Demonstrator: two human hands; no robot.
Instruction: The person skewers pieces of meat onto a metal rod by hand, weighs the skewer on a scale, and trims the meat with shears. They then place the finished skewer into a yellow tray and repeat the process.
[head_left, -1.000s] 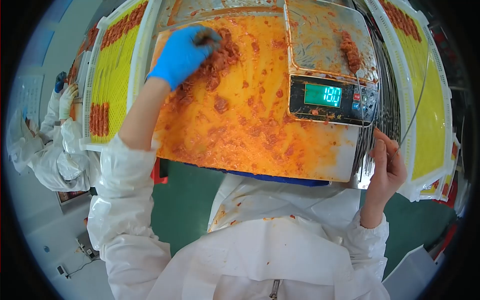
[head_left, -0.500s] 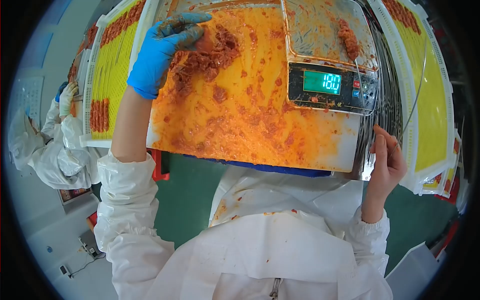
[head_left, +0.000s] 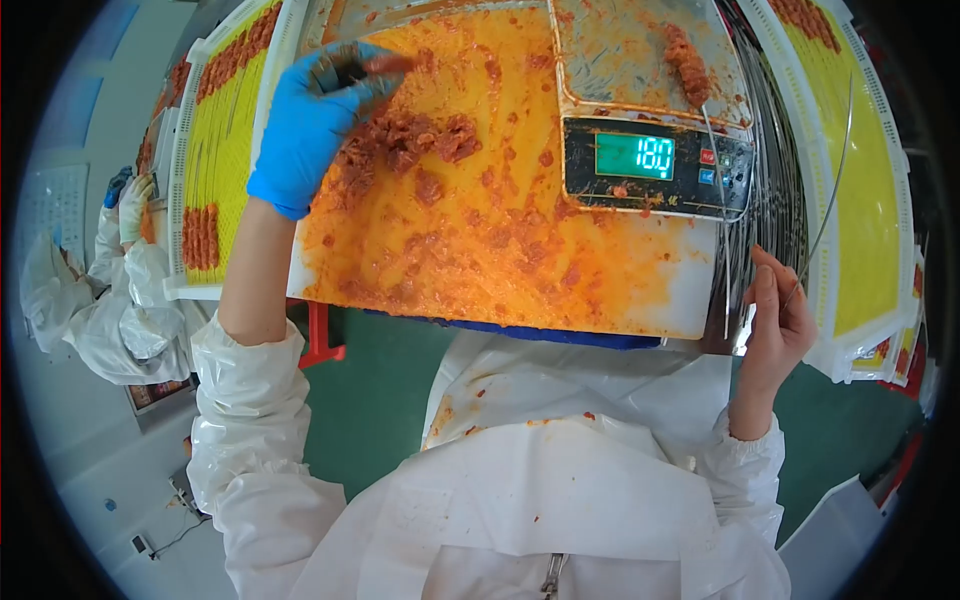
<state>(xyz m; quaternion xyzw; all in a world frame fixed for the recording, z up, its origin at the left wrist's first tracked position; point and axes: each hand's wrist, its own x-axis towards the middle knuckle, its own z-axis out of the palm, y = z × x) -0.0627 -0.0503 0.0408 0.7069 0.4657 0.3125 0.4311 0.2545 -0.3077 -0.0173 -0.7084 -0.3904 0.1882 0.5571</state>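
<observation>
My left hand [head_left: 310, 125], in a blue glove smeared with marinade, pinches a piece of meat [head_left: 388, 64] above the cutting board [head_left: 660, 315]. Below its fingers lies a heap of marinated red meat [head_left: 405, 140] on the orange-stained board. My right hand [head_left: 780, 312] is bare and closed around the lower end of a thin metal skewer [head_left: 836, 190], which points up and away. On the digital scale [head_left: 735, 170], reading 18.0, rests a skewer loaded with meat [head_left: 686, 68]; its bare metal end sticks out over the display side toward me.
A bundle of bare metal skewers [head_left: 775, 190] lies right of the scale. White-rimmed trays with yellow mesh, one on the left [head_left: 225, 165] and one on the right [head_left: 870, 230], hold rows of meat skewers. At far left works another person in white [head_left: 130, 310].
My left hand has risen slightly off the meat heap with a piece between its fingers. My right hand still holds the skewer in nearly the same place.
</observation>
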